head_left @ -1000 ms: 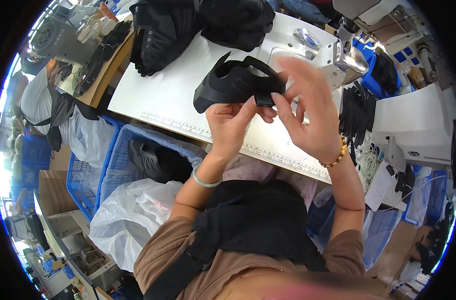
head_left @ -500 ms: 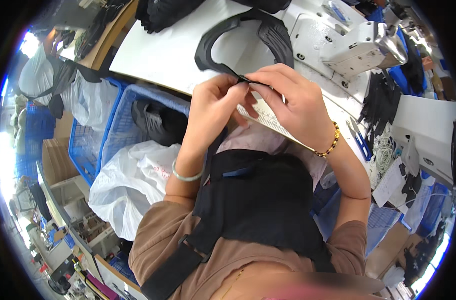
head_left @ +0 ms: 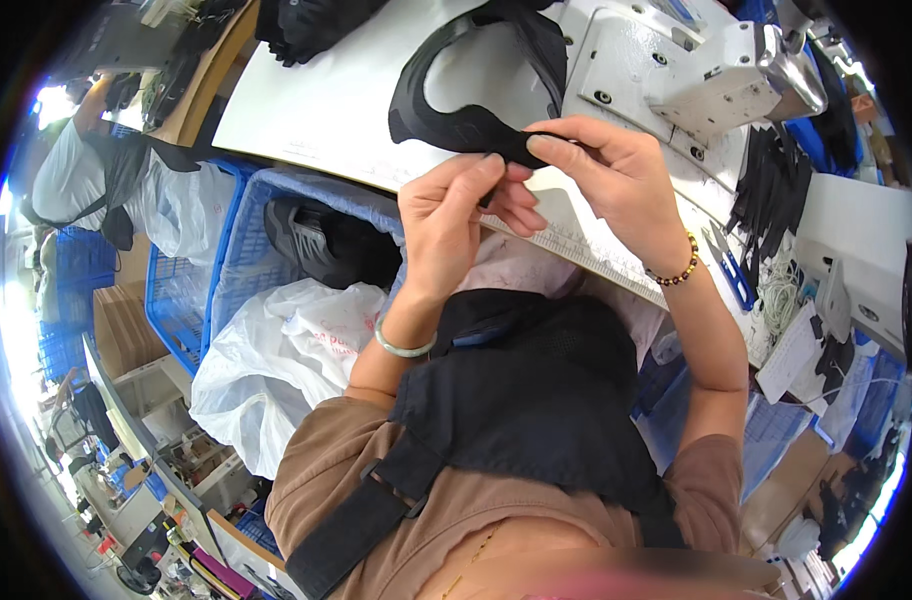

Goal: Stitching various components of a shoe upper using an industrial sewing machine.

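Note:
A curved, U-shaped black shoe upper rises from my fingers over the white table. Thumb and fingers of my right hand are closed on its near edge. My left hand is just to the left and lower, its thumb pressed against the fingers. A small dark end shows below those fingers; it looks like a narrow black strip, though whether it joins the upper is hidden.
Beyond my right hand stands a white sewing machine. Black strips and blue-handled snips lie right. A ruler runs along the table edge. At left, a blue crate holds black-grey uppers beside a plastic bag.
My hands have drawn apart from a shared pinch. The right moved up and right with the upper's edge; the left dropped lower. More of the upper's near band now shows.

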`<state>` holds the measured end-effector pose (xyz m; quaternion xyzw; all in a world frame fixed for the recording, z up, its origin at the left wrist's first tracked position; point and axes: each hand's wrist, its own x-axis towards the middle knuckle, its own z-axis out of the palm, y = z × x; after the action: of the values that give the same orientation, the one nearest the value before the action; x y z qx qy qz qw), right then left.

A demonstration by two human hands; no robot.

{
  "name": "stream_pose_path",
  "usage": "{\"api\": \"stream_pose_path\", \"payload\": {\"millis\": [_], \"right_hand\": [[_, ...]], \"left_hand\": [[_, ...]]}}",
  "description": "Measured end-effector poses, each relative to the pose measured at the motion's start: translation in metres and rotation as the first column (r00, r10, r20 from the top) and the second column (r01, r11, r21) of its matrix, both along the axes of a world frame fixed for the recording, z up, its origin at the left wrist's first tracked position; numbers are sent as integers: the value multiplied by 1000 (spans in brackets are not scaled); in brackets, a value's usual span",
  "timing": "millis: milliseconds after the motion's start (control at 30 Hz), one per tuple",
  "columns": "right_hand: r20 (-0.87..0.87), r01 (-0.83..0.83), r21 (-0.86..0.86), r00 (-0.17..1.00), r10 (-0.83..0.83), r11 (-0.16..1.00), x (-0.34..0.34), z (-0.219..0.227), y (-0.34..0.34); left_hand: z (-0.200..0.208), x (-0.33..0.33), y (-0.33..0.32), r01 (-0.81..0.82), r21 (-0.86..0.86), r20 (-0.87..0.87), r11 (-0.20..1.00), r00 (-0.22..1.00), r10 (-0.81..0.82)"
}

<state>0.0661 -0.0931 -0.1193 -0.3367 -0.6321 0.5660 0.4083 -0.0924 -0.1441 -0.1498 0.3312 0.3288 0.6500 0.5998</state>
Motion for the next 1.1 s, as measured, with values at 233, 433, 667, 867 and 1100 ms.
{"api": "stream_pose_path", "payload": {"millis": [233, 433, 667, 867, 1100], "right_hand": [[284, -81, 211, 959, 19, 974, 0, -3, -16], [556, -520, 830, 803, -215, 204, -51, -26, -9], [410, -370, 906, 888, -208, 207, -200, -57, 61], [510, -407, 857, 762, -400, 317, -288, -75, 69], [604, -297, 797, 414, -681, 526, -309, -82, 100]], "left_hand": [[-20, -61, 28, 172, -222, 221, 960, 968, -122], [-1, -111, 65, -125, -32, 32, 992, 991, 126], [16, -252, 141, -413, 210, -223, 886, 862, 455], [-19, -316, 187, -307, -1, -397, 952, 873, 282], [-10, -279, 256, -154, 79, -435, 985, 883, 173]]}}
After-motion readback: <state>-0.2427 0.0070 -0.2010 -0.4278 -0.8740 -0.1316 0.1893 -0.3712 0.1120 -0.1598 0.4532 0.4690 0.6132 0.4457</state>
